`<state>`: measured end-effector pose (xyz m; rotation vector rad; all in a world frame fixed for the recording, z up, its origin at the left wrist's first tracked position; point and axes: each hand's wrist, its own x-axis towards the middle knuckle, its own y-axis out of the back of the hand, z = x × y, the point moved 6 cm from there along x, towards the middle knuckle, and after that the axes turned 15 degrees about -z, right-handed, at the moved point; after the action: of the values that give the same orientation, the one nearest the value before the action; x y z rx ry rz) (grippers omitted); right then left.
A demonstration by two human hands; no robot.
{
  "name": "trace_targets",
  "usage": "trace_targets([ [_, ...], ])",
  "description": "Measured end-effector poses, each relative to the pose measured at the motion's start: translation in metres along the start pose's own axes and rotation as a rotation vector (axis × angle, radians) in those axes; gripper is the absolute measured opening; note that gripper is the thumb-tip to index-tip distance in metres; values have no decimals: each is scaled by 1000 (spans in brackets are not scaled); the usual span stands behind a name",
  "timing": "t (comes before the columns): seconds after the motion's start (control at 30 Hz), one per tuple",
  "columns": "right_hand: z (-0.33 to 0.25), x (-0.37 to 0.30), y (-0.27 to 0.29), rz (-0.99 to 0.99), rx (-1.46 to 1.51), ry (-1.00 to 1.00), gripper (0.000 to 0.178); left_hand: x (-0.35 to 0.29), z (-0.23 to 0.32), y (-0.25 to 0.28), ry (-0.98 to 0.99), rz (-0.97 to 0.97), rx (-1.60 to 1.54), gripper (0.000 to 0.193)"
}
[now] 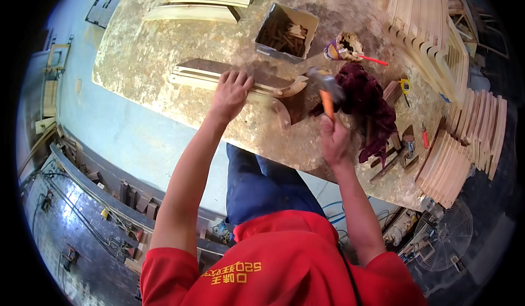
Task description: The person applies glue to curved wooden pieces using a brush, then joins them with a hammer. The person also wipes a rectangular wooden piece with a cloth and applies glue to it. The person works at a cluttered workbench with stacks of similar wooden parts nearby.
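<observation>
My left hand presses flat on a long wooden piece that lies across the stained workbench. The piece ends in a curved pale wooden part on the right. My right hand grips the orange handle of a hammer. Its metal head is blurred and hangs just above the curved end. A short dark wooden leg sticks down from the joint toward me.
A metal box of small wooden pegs stands behind the workpiece. A dark red cloth, a glue pot with a red-handled brush, stacks of curved slats, loose planks and a fan surround it.
</observation>
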<state>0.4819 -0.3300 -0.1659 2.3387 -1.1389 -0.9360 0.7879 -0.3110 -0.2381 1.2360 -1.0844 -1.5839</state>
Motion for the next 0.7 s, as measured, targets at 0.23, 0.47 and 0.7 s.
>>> trace_targets([
  [0.23, 8, -5, -6, -113, -66, -129, 37, -5, 10, 4, -21, 23, 6, 31],
  [0.47, 18, 7, -6, -20, -78, -22, 45, 0, 2, -5, 8, -64, 1, 33],
  [0.7, 38, -15, -14, 16, -30, -82, 40, -2, 8, -5, -8, -73, -30, 38],
])
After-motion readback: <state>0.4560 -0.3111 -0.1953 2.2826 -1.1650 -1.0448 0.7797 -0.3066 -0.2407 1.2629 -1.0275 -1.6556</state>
